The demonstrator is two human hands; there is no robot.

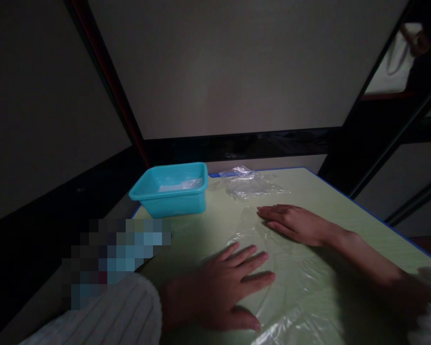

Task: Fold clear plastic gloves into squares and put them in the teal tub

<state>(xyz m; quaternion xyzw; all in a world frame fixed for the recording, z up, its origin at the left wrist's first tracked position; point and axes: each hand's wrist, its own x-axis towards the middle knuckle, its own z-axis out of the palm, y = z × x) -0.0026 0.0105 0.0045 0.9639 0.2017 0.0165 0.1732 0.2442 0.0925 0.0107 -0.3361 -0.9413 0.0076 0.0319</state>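
A clear plastic bag [290, 282] lies spread over the pale green table, its front part wrinkled and shiny. My left hand [226, 287] rests flat on the bag's left side with its fingers spread apart. Farther up and to the right, my right hand [298, 223] lies flat near the bag's far end, fingers stretched out and close together. Neither hand grips anything. Parts of the bag's outline are too transparent to make out.
A turquoise plastic basin [175, 203] stands at the table's back left with something whitish inside. Crumpled clear plastic [251, 184] lies by the back edge. The table [348, 211] has a blue rim and stands before cabinet panels. A pixelated patch covers the left side.
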